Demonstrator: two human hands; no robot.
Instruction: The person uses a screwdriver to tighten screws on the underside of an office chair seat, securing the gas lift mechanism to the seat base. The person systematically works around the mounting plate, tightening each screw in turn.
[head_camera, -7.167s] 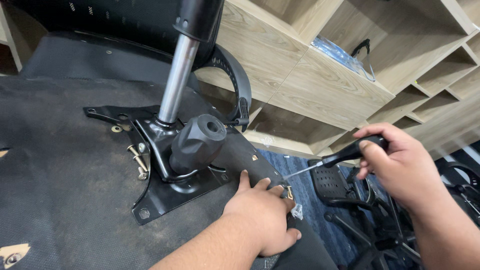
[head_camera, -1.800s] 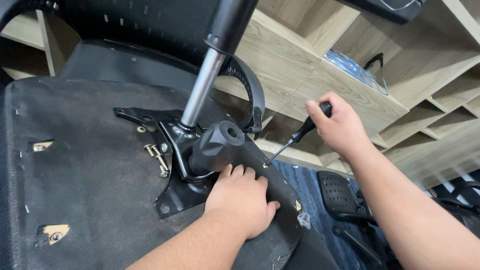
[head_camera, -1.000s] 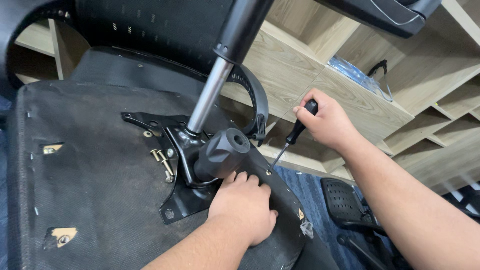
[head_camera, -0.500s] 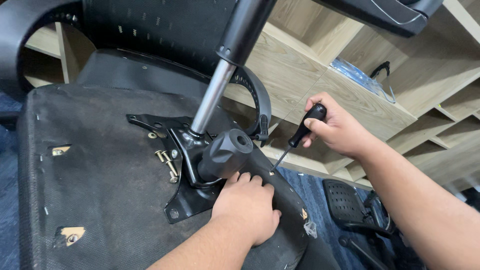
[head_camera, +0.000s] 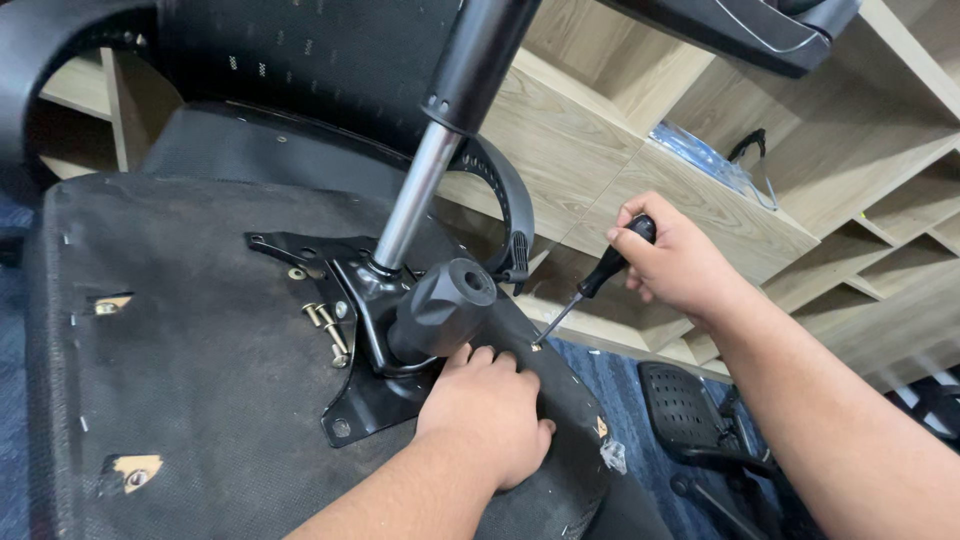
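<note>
An upturned office chair seat (head_camera: 190, 380) with a black fabric underside fills the left. A black metal mounting plate (head_camera: 352, 405) sits on it, carrying a chrome gas cylinder (head_camera: 410, 205) and a black knob (head_camera: 440, 305). My left hand (head_camera: 490, 410) presses flat on the seat's right edge, just below the knob. My right hand (head_camera: 675, 260) grips a black-handled screwdriver (head_camera: 600, 272), its tip on a small brass screw (head_camera: 536, 346) at the seat's edge beside my left fingers. Loose brass bolts (head_camera: 325, 328) lie left of the plate.
A curved black armrest (head_camera: 515, 215) arches behind the knob. Light wooden cubby shelves (head_camera: 640, 160) stand behind, one holding a clear plastic bag (head_camera: 710, 160). Another black chair part (head_camera: 690, 410) lies on the blue floor at lower right. Bare screw holes (head_camera: 125, 470) show in the seat fabric.
Since the oldest frame my right hand moved the screwdriver from the seat's lower corner screw to one higher on the edge. Over the last second it shifts only slightly; my left hand stays put.
</note>
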